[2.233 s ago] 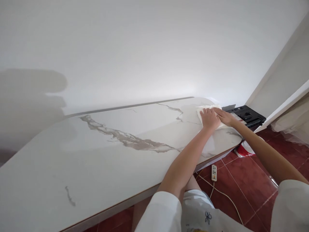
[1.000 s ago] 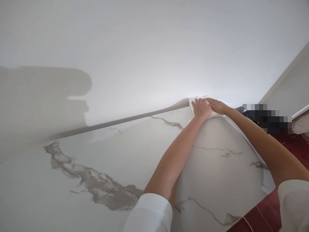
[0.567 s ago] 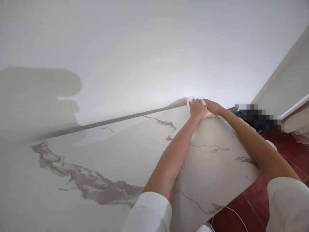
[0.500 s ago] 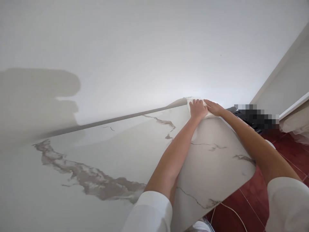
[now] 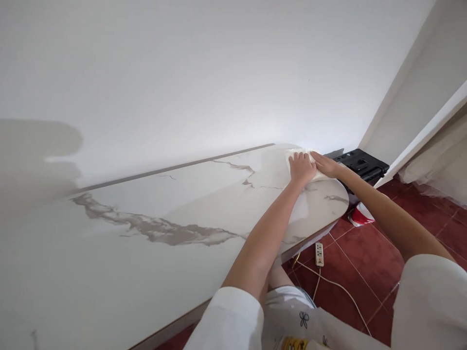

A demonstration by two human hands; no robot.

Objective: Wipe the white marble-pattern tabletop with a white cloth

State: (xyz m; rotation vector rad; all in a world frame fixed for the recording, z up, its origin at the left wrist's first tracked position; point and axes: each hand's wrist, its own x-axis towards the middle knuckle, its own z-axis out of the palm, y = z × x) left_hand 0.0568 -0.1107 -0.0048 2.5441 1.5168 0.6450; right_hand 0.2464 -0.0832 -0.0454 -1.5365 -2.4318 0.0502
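Note:
A white cloth [image 5: 318, 175] lies bunched on the marble-patterned tabletop [image 5: 204, 204], close to its far right rounded end. My left hand [image 5: 302, 167] presses down on the cloth with bent fingers. Right beside it, my right hand [image 5: 326, 165] bears on the cloth's right side, its fingers close together and pointing left. Part of the cloth is hidden under both hands. Grey-brown veins run across the white top.
A white wall [image 5: 204, 82] runs along the table's back edge. Beyond the right end sits a black case [image 5: 361, 163]. A red-and-white container [image 5: 361, 214], a power strip [image 5: 319, 254] and its cable rest on the red tiled floor [image 5: 368, 253]. A pale curtain [image 5: 438, 150] hangs at right.
The view has shifted, showing more of the table's front edge, the floor, the black case and the power strip. Both hands stay on the cloth, close together near the right end.

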